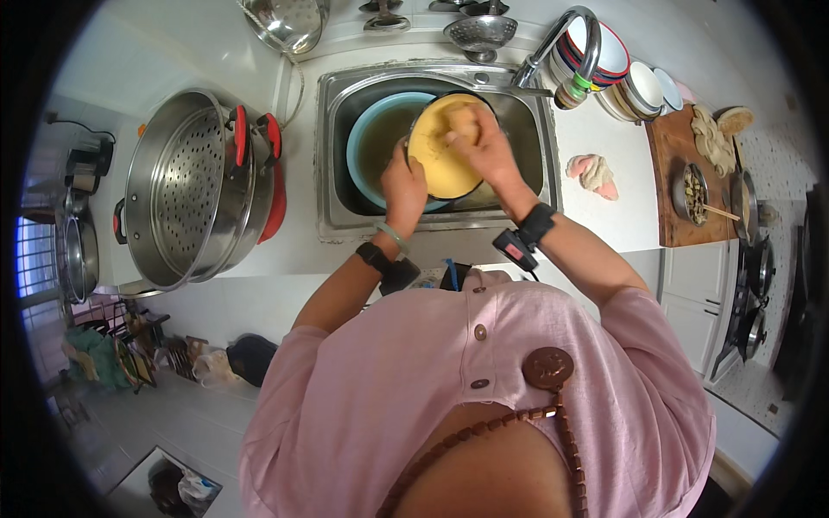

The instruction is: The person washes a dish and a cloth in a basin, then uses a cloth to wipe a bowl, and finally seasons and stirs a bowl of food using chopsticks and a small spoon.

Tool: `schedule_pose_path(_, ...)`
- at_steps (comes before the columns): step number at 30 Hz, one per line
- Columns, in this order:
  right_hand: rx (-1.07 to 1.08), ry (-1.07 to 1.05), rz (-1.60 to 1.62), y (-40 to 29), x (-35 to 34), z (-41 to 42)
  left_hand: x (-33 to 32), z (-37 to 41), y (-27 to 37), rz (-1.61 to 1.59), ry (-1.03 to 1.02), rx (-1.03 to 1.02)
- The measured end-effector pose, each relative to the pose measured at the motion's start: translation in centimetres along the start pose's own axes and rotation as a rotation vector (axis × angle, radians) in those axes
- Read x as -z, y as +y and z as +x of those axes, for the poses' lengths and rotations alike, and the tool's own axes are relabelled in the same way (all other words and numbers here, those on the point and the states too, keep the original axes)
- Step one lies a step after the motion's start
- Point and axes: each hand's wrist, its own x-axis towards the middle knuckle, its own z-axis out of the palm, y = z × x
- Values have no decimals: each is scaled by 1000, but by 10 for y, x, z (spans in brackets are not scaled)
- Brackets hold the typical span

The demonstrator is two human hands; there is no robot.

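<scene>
Over the steel sink (327, 188), my left hand (405, 181) grips the left rim of a round yellow bowl (447, 171) with a dark edge. The bowl is tilted, its inside towards me. My right hand (486, 146) is inside it, fingers curled on a blurred yellowish-tan wad (463, 120), perhaps a sponge or cloth. Partly behind the bowl, a light blue basin (355, 158) with murky water stands in the left of the sink. The chrome faucet (589, 45) arches over the sink's back right corner.
Large steel steamer pots (188, 188) with red handles stand at left. Right of the sink are a crumpled pink and beige cloth (594, 176), stacked bowls (609, 52) and a wooden board (667, 188) holding a small bowl with chopped food (694, 194). Ladles and a skimmer (480, 31) hang behind.
</scene>
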Motion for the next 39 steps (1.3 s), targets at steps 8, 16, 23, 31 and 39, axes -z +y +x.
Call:
schedule_pose_path(8, 145, -552, -256, 23, -14, -34, 12, 6, -3, -28, 66, -142)
schedule_pose_path(16, -548, -583, 411, 43, 61, -19, 22, 41, -70, -328, 148, 150)
schedule_pose_path(23, -656, 144, 961, 7, 92, -38, 19, 39, -143, -1236, -264, 858)
schedule_pose_path(31, 237, -182, -115, -58, 40, -54, -7, 20, -53, -1776, -626, 1018)
schedule_pose_path(39, 520, -3, -402, -72, 29, -1, 1, 3, 1, -1492, -806, 924)
